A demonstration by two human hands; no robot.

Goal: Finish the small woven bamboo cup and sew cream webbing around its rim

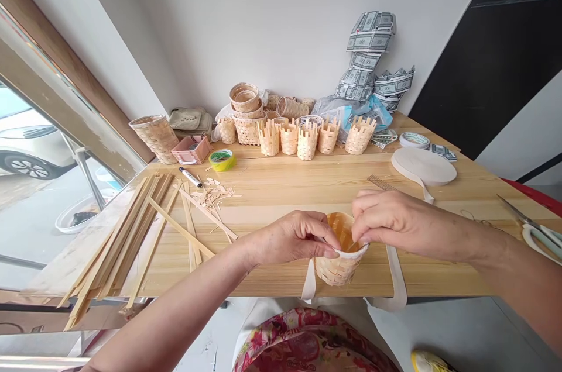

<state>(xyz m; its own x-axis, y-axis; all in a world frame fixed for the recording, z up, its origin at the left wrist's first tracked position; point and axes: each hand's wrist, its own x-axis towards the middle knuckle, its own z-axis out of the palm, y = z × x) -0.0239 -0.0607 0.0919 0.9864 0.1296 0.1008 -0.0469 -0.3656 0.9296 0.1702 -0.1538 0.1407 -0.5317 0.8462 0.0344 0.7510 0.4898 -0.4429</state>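
A small woven wood-strip basket [337, 269] sits near the table's front edge, its opening tilted towards me. White fabric tape [351, 254] runs along its near rim. My left hand [314, 234] is closed on the left part of that rim, thumb and fingers pinching it. At the right side of the rim, my right hand [380, 217] is closed in a pinch. A thin dark tip shows by its fingertips; too small to name. Loose tape [309, 283] hangs left of the basket. Another strip of tape [396, 278] droops over the table edge on the right.
Several small woven baskets [307, 141] line the back of the table. Long wood strips [118, 231] lie left, beside scraps [213, 195], a marker [190, 177] and yellow tape [222, 160]. Right are a white tape roll [424, 166], a ruler [380, 183] and scissors [538, 226].
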